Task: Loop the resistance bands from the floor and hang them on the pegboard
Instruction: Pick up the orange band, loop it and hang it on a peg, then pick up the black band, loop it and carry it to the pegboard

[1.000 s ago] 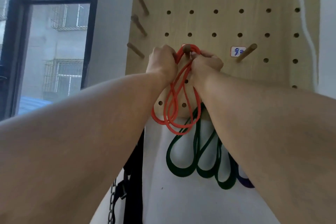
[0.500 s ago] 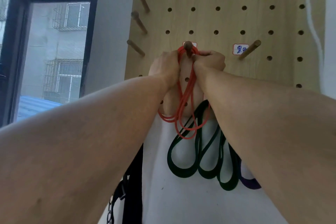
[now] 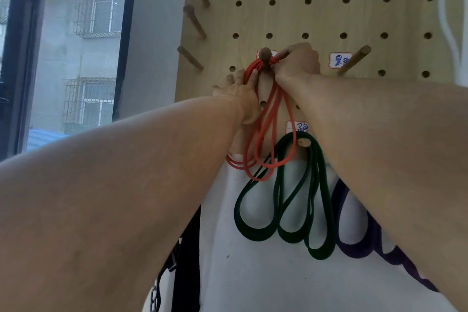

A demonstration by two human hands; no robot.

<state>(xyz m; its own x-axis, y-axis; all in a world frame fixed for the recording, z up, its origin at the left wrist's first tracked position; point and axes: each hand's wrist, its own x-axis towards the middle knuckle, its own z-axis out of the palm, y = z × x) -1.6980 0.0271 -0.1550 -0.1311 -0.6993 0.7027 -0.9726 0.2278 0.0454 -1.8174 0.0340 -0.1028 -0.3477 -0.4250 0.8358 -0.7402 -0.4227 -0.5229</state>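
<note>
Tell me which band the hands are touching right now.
The red band, looped over the upper peg. The green band and purple band hang lower, untouched.

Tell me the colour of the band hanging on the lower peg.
Dark green band, clearest in the head view.

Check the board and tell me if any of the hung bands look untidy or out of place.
Only the red band looks untidy: it hangs on its peg in uneven loops, with some strands splaying left at the bottom. The right hand pinches it at the peg. The green band hangs in neater loops from its peg.
</note>
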